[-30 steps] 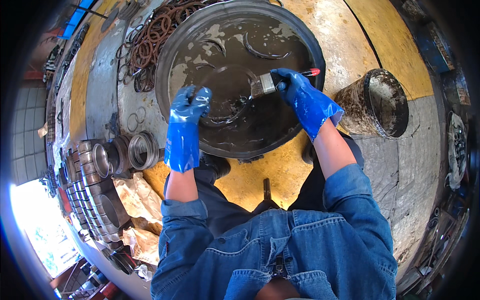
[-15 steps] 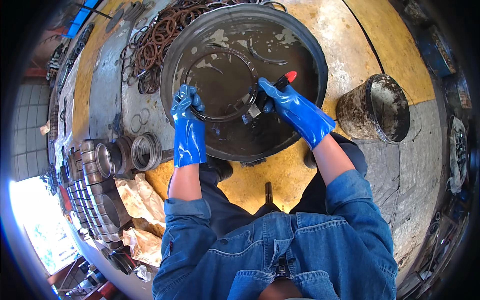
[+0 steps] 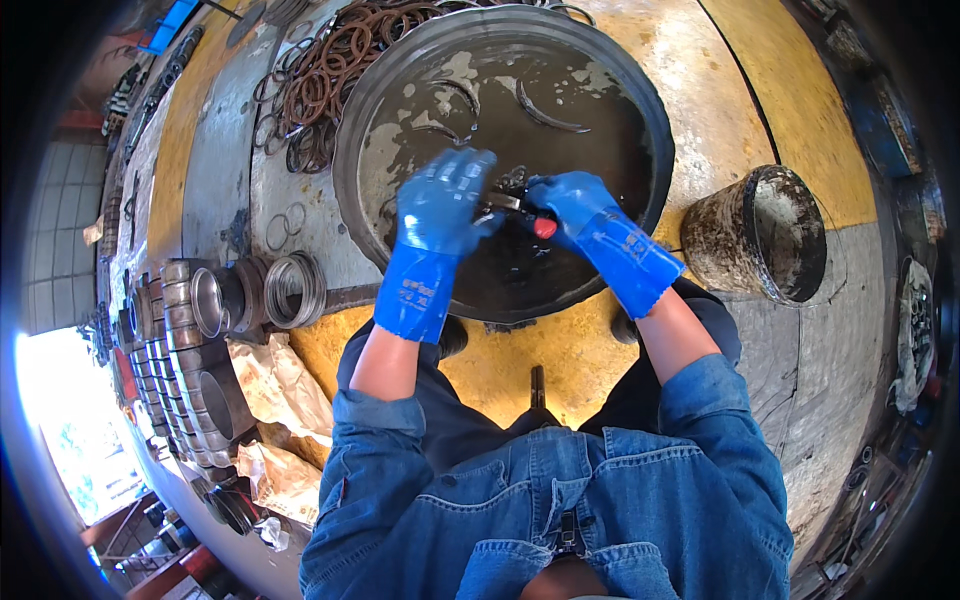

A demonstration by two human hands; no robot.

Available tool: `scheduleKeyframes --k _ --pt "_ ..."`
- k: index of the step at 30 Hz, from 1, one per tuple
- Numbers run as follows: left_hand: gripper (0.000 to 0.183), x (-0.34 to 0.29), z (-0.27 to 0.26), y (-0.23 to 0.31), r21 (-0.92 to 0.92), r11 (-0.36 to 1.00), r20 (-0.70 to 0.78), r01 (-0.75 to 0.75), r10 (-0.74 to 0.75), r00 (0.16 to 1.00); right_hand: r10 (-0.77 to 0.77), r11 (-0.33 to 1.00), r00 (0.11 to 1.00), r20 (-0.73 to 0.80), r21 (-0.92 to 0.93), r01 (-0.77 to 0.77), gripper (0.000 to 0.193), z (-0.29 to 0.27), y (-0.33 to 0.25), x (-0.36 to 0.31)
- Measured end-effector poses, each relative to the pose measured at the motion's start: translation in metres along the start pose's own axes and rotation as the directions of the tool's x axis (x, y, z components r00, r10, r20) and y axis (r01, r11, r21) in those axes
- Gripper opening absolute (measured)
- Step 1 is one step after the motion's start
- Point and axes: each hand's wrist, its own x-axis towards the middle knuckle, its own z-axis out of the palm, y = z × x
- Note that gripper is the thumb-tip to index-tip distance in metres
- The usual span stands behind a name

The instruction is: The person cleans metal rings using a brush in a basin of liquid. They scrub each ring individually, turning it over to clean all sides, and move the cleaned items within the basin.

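Note:
A wide round tub (image 3: 655, 190) of murky dark liquid stands before me. Over its middle, my right hand (image 3: 575, 205), in a blue rubber glove, is closed round a paintbrush (image 3: 545, 228); its red handle end points toward me. My left hand (image 3: 440, 200), gloved alike, is smeared by motion just to the left, palm down over the liquid. Between the hands shows a shiny metal edge (image 3: 503, 201); I cannot tell whether it belongs to the brush or a ring. Curved ring parts (image 3: 548, 112) break the surface at the tub's far side.
Rusty rings (image 3: 330, 70) lie heaped beyond the tub's left side. Stacked metal cylinders (image 3: 190, 350), bright rings (image 3: 293, 290) and brown paper (image 3: 280, 390) are at the left. A grimy bucket (image 3: 755, 235) stands to the right on the stained floor.
The large ring that my left hand held up over the tub no longer shows whole. My left hand has moved right, toward my right hand. The brush's red end has swung down toward me.

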Motion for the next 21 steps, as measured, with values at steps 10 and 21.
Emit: scheduleKeyframes --k 10,21 --pt "0.03 -0.026 0.037 -0.032 -0.361 0.784 0.356 0.505 -0.385 0.852 0.598 0.712 0.78 0.184 0.327 -0.622 0.028 0.018 0.032 0.0" --pt "0.038 -0.022 0.038 -0.035 -0.416 0.84 0.279 0.349 -0.248 0.928 0.287 0.461 0.941 -0.177 0.887 0.026 0.032 -0.014 -0.034 0.005"
